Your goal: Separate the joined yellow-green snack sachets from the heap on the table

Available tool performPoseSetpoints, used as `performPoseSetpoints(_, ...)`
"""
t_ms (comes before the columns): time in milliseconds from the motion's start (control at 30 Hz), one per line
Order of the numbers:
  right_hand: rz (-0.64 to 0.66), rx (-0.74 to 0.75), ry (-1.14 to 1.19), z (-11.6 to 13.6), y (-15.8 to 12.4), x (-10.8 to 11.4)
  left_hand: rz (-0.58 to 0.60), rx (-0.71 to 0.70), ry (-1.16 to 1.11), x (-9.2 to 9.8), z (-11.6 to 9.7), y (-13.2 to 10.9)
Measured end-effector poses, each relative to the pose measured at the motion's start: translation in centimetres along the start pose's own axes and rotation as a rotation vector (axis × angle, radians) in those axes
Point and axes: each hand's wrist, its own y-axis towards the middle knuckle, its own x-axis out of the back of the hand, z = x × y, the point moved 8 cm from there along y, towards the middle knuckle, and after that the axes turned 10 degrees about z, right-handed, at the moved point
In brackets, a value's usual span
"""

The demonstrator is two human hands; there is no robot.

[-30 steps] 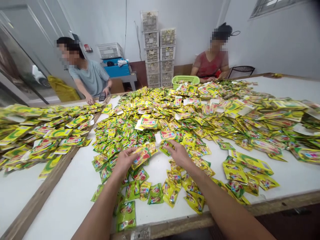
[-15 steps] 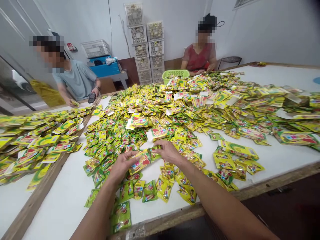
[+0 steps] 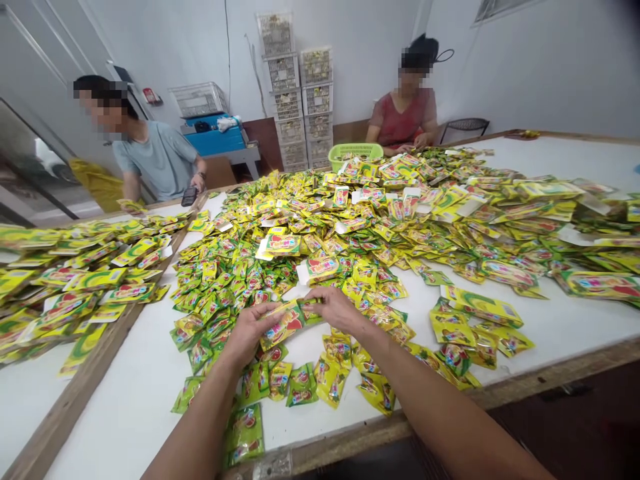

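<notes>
A short strip of joined yellow-and-green foil sachets (image 3: 283, 325) lies bunched between the person's two hands, just above the white table (image 3: 565, 327) and close to its near edge. The left hand (image 3: 249, 333) grips the strip's lower end, its fingers (image 3: 273, 315) closed over the foil. The right hand (image 3: 335, 310) reaches in from the other side, its fingers (image 3: 313, 304) bent and pressed onto the strip's upper end, so both hands have hold of it. Loose sachets (image 3: 303, 385) lie scattered on the table under and between the forearms, and a large heap of sachets (image 3: 350, 227) spreads across the table just beyond the hands. A green plastic basket (image 3: 355, 155) sits at the far end of the heap, in front of a co-worker in a red top (image 3: 405, 113), whose hands rest among the sachets. Another co-worker in a grey T-shirt (image 3: 155, 157) stands at a second table (image 3: 30, 407), also piled with sachets, with a phone (image 3: 189, 196) near one hand. Stacked white crates (image 3: 295, 93) stand against the back wall.
</notes>
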Motion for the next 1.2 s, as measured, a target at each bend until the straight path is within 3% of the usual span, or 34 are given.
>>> performPoseSetpoints(133,-0.021,-0.018,0.052,-0.2,0.0,0.0,0.007,0.01,0.038,-0.7,-0.2,0.1)
performPoseSetpoints(300,-0.087,0.041,0.34,-0.1,-0.1,0.8,-0.085,-0.012,-0.138,-0.4,-0.3,0.3)
performPoseSetpoints(500,-0.09,0.035,0.285,0.7,-0.1,-0.1,-0.112,-0.05,-0.211,-0.4,-0.4,0.3)
performPoseSetpoints(600,-0.286,0.012,0.367,-0.1,-0.5,2.5,-0.146,-0.049,-0.263,0.1,-0.4,0.1)
performPoseSetpoints(667,-0.436,-0.03,0.25,-0.8,-1.3,4.8,-0.158,-0.048,-0.266,0.5,-0.4,0.2)
performPoseSetpoints(700,-0.442,-0.062,0.154,-1.0,-1.5,5.5,-0.157,-0.043,-0.26,0.6,-0.3,0.2)
performPoseSetpoints(767,-0.302,-0.098,-0.066,-1.1,-1.2,5.1,-0.157,-0.028,-0.246,1.0,-0.1,0.3)
performPoseSetpoints(867,-0.025,-0.07,-0.433,-0.7,-0.7,2.1,-0.153,-0.004,-0.239,1.3,0.2,0.3)
performPoseSetpoints(967,0.067,-0.17,-0.697,-1.2,-0.3,0.1,-0.124,0.004,-0.237,1.4,0.3,0.3)
performPoseSetpoints(1067,0.081,-0.266,-0.692,-1.9,0.0,-0.2,-0.017,0.008,-0.261,0.9,0.3,0.3)
performPoseSetpoints(1200,0.065,-0.293,-0.507,-2.6,0.0,0.4,0.145,0.004,-0.323,-0.1,0.3,0.1)
